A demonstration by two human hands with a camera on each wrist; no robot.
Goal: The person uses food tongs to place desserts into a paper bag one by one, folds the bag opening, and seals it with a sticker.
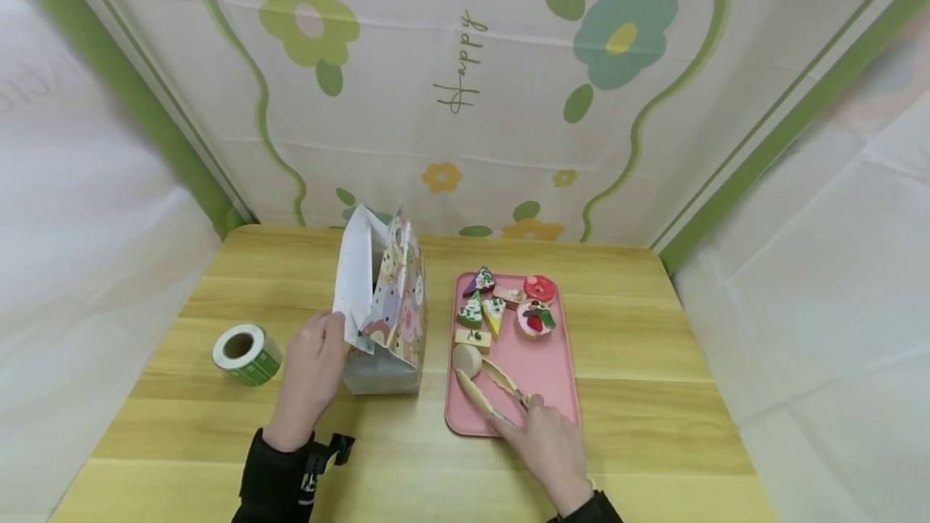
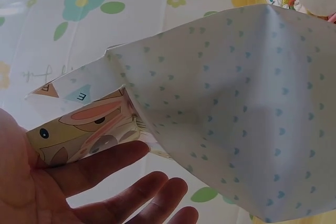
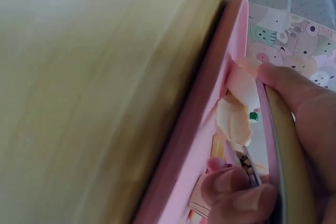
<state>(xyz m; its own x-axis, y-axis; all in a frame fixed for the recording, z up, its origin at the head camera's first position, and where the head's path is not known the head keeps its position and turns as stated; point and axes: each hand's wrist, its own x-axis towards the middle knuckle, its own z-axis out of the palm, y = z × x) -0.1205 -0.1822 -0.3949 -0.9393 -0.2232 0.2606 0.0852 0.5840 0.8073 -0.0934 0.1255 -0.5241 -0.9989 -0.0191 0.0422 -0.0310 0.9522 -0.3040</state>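
In the head view my left hand (image 1: 314,357) holds the upper edge of a paper bag (image 1: 392,305) printed with cartoon animals. Up close, the bag's flap (image 2: 79,127) passes between thumb and index finger, while the other fingers spread loosely. The bag stands upright with its top partly spread. Tongs with cream-coloured ends (image 1: 475,395) are gripped in my right hand (image 1: 548,446), low over a pink tray (image 1: 526,378). A round pale piece (image 1: 467,360) lies at one tong tip; whether it is pinched cannot be told. Beside it is a rectangular cake (image 1: 473,339).
Toy cake wedges (image 1: 471,311), a pink donut (image 1: 539,288) and a strawberry-topped tart (image 1: 535,319) sit in the tray's far half. A roll of green-and-white labels (image 1: 247,354) lies left of my left hand. Printed cloth (image 1: 407,135) hangs behind the wooden table (image 1: 639,394).
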